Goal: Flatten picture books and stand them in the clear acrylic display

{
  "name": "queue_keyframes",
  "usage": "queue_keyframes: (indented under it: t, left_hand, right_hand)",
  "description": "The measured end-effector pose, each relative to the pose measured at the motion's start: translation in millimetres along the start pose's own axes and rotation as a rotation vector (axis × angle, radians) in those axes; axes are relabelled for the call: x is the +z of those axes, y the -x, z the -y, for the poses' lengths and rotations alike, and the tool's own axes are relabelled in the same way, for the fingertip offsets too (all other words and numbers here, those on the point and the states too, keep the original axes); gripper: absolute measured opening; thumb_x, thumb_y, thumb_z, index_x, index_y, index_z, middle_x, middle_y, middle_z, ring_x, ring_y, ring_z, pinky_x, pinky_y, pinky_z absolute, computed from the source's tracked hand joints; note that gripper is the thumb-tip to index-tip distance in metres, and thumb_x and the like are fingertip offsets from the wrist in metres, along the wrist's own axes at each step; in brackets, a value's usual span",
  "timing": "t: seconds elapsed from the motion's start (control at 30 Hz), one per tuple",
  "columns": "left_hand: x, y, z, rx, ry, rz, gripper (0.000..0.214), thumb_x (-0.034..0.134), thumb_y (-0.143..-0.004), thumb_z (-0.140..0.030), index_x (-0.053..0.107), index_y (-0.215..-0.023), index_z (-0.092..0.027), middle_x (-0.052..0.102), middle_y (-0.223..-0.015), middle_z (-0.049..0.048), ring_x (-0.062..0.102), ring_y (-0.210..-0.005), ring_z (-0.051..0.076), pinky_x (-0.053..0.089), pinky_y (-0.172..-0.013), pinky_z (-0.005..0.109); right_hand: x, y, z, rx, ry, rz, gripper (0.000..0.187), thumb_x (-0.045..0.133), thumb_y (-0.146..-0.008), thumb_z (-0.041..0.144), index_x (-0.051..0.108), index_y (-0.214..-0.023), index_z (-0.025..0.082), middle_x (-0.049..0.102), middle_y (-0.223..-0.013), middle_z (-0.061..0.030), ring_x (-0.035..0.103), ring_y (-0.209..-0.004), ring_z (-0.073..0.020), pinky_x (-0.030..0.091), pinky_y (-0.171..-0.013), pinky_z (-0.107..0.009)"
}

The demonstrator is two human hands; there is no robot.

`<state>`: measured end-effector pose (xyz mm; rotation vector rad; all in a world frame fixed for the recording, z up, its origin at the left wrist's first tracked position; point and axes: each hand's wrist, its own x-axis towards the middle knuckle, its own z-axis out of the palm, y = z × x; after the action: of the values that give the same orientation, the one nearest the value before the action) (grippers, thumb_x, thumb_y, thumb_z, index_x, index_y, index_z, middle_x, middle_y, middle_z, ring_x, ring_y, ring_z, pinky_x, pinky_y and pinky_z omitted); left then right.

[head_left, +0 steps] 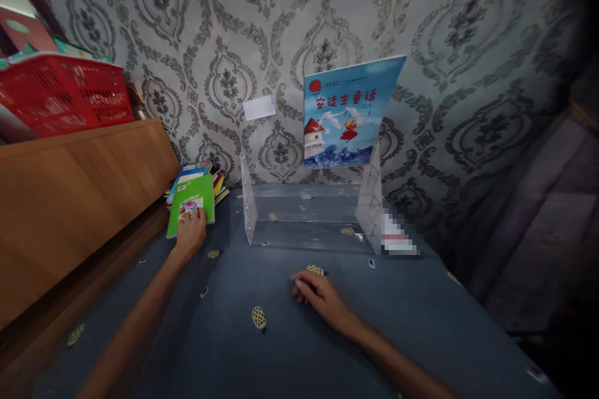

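At the left, my left hand (191,232) is closed on the lower part of a green book (194,190) with a small coloured picture on its cover. That book lies tilted over a pile of books (196,168) against the wall. My right hand (314,292) rests low over the dark blue tablecloth, its fingers curled in and nothing visible in them. Beyond it stands a clear acrylic rack (304,237) with stepped shelves. A blue storybook (349,118) with red Chinese characters stands upright at the rack's back right.
A wooden cabinet (88,193) borders the table on the left, with a red plastic basket (70,96) on top. A blurred-out white item (397,240) lies right of the rack. The patterned wall (276,25) rises behind, with a white paper (259,108) on it.
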<state>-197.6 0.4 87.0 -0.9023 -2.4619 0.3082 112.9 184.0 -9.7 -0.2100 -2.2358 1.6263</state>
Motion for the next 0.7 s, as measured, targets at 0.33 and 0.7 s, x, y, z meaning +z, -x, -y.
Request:
queue_keyframes:
  t: [0.33,0.7]
  left_hand:
    - [-8.0,76,-40,0.103,0.132,0.137,0.045,0.046,-0.089,-0.009,0.056,-0.132,-0.012,0.057,-0.137,0.0245,0.056,-0.125,0.036,0.043,-0.104,0.051]
    - [-5.0,60,-32,0.093,0.316,0.296,0.029,0.046,-0.098,-0.038,0.07,-0.105,-0.024,0.075,-0.104,0.0096,0.07,-0.101,0.025,0.051,-0.082,0.033]
  right_hand:
    - [1,-2,-5,0.011,-0.004,0.002,0.041,0.05,-0.093,0.057,0.066,-0.098,0.02,0.069,-0.08,-0.0057,0.067,-0.07,-0.0191,0.053,-0.067,-0.033]
    - [3,0,-4,-0.015,0.009,-0.006,0.041,0.053,-0.093,0.058,0.066,-0.098,0.02,0.069,-0.08,-0.0055,0.067,-0.07,-0.0199,0.053,-0.069,-0.035]
